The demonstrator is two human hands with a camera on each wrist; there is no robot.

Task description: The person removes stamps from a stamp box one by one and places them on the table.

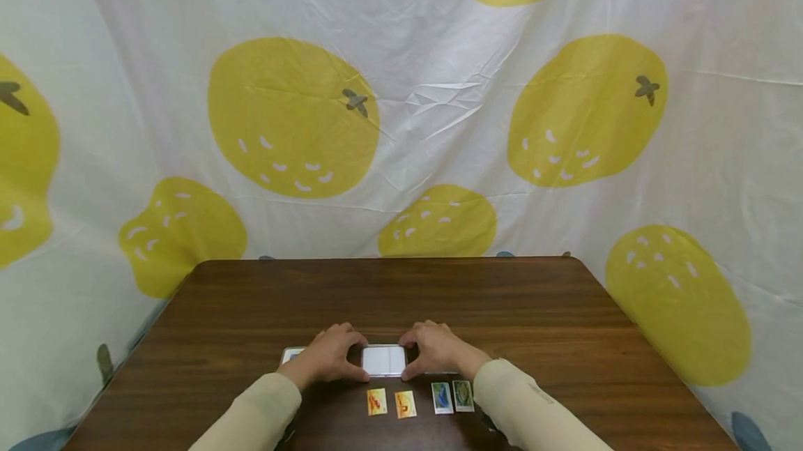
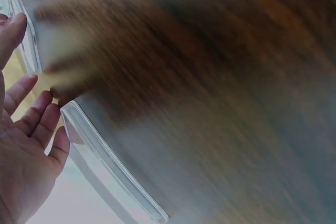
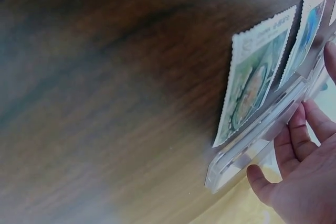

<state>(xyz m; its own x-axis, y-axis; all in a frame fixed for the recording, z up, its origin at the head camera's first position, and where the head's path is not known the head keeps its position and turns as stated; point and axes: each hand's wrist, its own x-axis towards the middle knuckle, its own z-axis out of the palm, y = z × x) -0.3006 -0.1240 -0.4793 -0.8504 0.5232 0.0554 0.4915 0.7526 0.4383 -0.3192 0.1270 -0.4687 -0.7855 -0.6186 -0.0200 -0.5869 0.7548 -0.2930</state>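
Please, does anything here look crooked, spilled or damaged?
Nothing looks spilled or clearly damaged. Only small thing: the left orange stamp and right orange stamp lie slightly tilted, not square with the middle case just beyond them.

The case (image 1: 384,361) is white, two stamps (image 1: 377,401) yellow-orange, the table (image 1: 533,311) wood-grained brown.

The case (image 1: 384,362) looks plastic, glossy — the stamps (image 3: 254,77) paper.

4 stamps (image 1: 442,398) are counted | 3 cases (image 1: 384,360) are counted | 2 hands (image 1: 327,353) are shown | 2 sleeves (image 1: 254,409) are shown | 1 table (image 1: 401,297) is seen | 1 cloth (image 1: 433,33) is seen
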